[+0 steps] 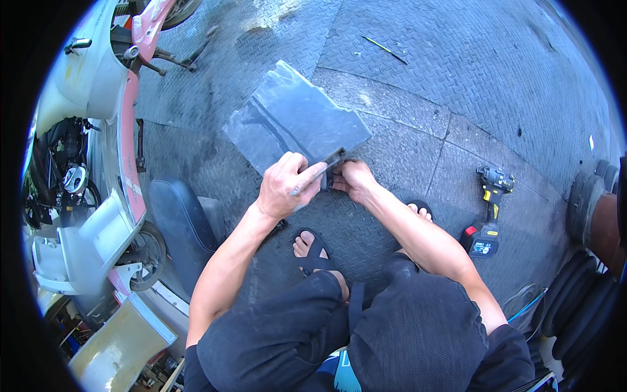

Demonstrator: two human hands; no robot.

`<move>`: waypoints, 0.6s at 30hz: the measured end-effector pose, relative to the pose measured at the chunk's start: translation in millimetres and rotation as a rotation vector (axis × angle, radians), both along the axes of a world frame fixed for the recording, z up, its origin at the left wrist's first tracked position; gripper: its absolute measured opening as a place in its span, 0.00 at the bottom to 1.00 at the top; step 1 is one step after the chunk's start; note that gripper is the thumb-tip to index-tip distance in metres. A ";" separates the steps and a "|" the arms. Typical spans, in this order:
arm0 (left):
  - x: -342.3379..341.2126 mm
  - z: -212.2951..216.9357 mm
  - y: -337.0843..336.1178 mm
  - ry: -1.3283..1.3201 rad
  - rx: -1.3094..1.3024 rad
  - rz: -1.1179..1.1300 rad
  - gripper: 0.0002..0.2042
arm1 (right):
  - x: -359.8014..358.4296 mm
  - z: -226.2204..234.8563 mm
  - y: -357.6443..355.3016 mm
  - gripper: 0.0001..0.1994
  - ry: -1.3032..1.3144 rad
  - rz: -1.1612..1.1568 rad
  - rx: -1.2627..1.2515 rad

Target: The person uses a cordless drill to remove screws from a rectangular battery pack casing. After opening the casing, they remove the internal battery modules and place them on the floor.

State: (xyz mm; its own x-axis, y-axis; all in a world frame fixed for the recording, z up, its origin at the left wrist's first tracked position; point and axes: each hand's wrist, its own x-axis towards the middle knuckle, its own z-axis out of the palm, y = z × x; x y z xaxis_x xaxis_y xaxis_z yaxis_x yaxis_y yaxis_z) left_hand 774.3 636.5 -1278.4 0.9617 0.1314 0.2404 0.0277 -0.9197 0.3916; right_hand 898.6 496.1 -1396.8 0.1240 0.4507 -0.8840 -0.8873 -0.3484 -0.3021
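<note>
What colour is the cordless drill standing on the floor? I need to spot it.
Black with yellow accents and a red patch at its base; the cordless drill shows in the head view.

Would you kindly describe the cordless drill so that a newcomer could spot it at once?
Start from the grey checker-plate floor, then look to the right of the seated person's right forearm. The cordless drill stands there alone on its battery base. Its black body with yellow trim and a red patch on the battery sets it apart from the dark tyres further right.
</note>
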 end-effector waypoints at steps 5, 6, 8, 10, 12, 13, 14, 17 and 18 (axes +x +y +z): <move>-1.4 -2.7 0.3 -0.003 0.006 0.012 0.18 | -0.9 2.7 1.7 0.13 -0.133 0.084 0.054; -1.7 -1.6 -0.1 -0.004 -0.003 0.010 0.18 | -1.3 1.8 -0.1 0.13 -0.141 0.095 0.064; -0.3 1.8 -0.3 0.003 -0.019 0.007 0.18 | 0.3 -1.3 -4.5 0.14 -0.160 0.110 0.121; 1.2 8.0 -2.3 0.057 0.005 -0.008 0.18 | 0.5 -4.1 -7.7 0.15 -0.162 0.133 0.107; 6.6 13.3 -4.1 0.100 0.030 -0.021 0.12 | 2.5 -4.5 -8.6 0.13 -0.207 0.212 0.077; 9.4 15.2 -6.6 0.133 0.070 -0.041 0.12 | 3.6 -2.8 -10.2 0.13 -0.203 0.200 0.129; 12.8 16.5 -8.7 0.164 0.096 -0.041 0.11 | 7.0 -0.4 -11.8 0.12 -0.180 0.216 0.081; 19.3 19.8 -11.6 0.252 0.183 -0.087 0.08 | 33.6 9.5 -19.9 0.15 -0.512 0.667 -0.028; 20.2 21.9 -11.4 0.312 0.201 -0.085 0.09 | 48.0 12.5 -22.3 0.16 -0.768 0.944 -0.106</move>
